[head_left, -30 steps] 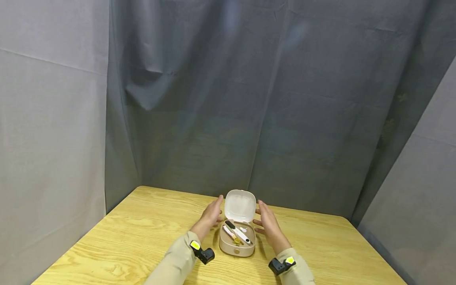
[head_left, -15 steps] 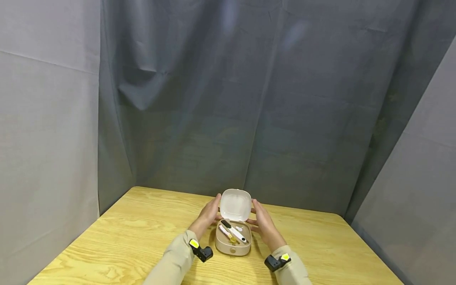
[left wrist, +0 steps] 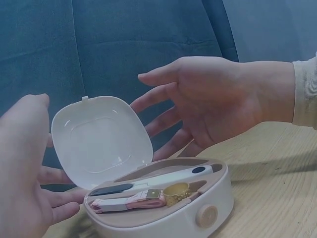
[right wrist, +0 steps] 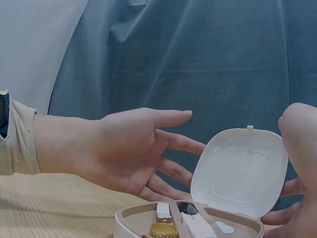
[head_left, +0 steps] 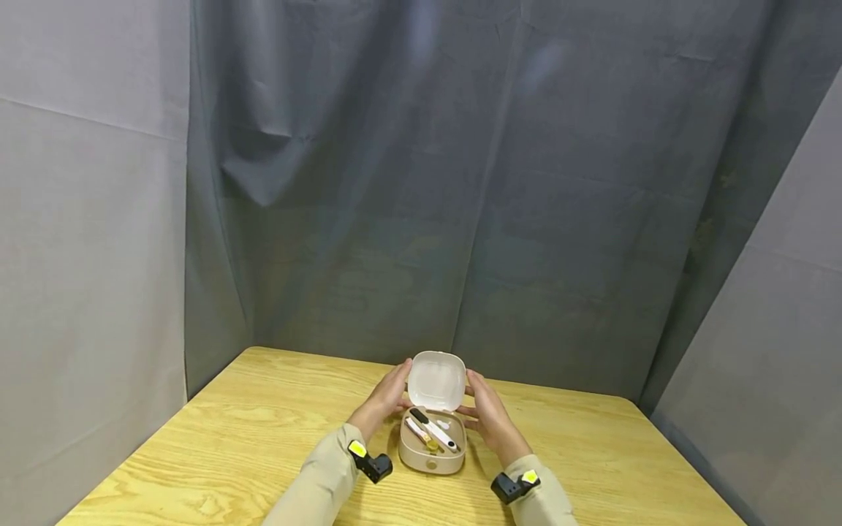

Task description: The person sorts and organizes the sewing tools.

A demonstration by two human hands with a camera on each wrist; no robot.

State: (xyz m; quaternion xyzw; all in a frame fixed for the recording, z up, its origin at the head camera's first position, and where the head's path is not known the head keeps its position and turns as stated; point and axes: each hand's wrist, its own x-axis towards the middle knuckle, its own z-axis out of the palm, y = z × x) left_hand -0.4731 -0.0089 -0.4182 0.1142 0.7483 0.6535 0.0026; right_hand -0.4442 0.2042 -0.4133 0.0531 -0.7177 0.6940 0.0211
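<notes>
A cream sewing box stands on the table with its white lid raised upright at the back. My left hand is at the lid's left side, fingers extended and reaching behind it, thumb up at its edge. On the other side my right hand mirrors it, its fingertips right at the lid's edge in the left wrist view. Inside the box lie a white tool with a black end, a folded pink-and-white tape measure, a gold thimble ring and a small white flat piece.
The box rests on a light wood-grain table, with a round tan button on its front. Dark grey curtains hang behind the table's far edge, and paler cloth hangs at both sides.
Both hands have come inward, closer to the lid's two sides. The box and its contents stay as they were; the head view has shifted slightly.
</notes>
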